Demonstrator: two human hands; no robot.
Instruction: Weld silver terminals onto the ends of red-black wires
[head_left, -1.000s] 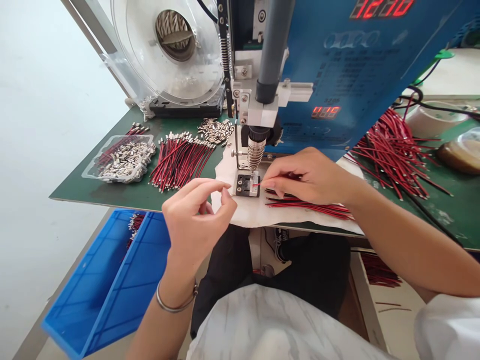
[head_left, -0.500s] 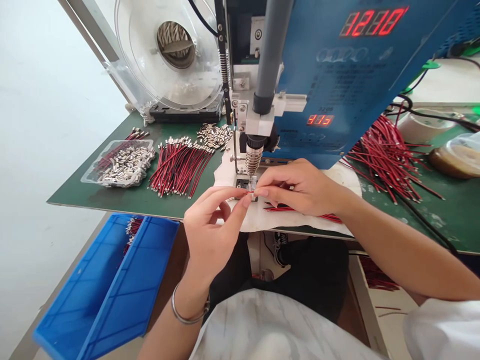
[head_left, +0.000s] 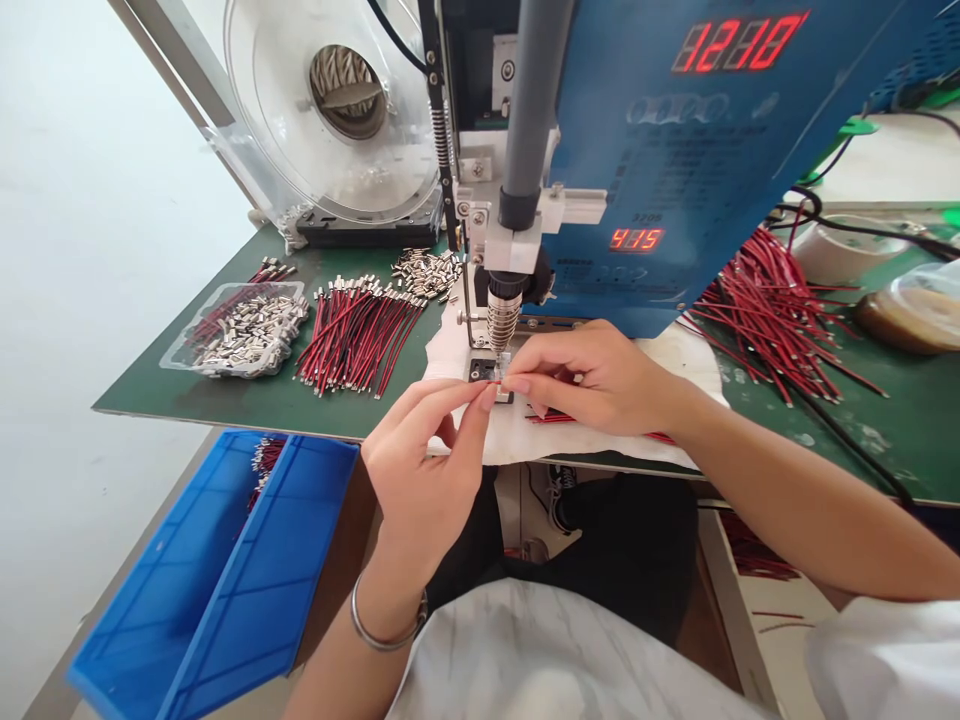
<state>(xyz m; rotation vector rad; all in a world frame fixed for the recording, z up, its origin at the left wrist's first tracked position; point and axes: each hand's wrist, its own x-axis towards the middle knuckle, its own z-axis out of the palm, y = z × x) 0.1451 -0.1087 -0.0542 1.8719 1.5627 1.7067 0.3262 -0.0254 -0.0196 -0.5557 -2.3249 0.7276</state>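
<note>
A short bit of red wire (head_left: 493,382) shows between my two pinches, just under the spring-wrapped tip (head_left: 504,322) of a soldering machine. My left hand (head_left: 427,455) pinches this wire between thumb and forefinger. From the other side, my right hand (head_left: 600,378) has thumb and forefinger closed at the small clear-and-black fixture (head_left: 480,371); the fingertips hide what they hold. Several red and black wires (head_left: 551,416) lie on the white cloth (head_left: 517,447) beneath my right hand.
To the left are a clear tray (head_left: 180,352) of metal connectors, a bundle of wires with connectors (head_left: 360,340) and loose connectors (head_left: 426,272). A blue bin (head_left: 300,540) sits below the table edge. More red wires (head_left: 780,310) are piled right of the blue machine (head_left: 630,170).
Both hands stay at the fixture, with only slight shifts. The red wire shows a little more between my fingertips. The lower red display now reads 415.
</note>
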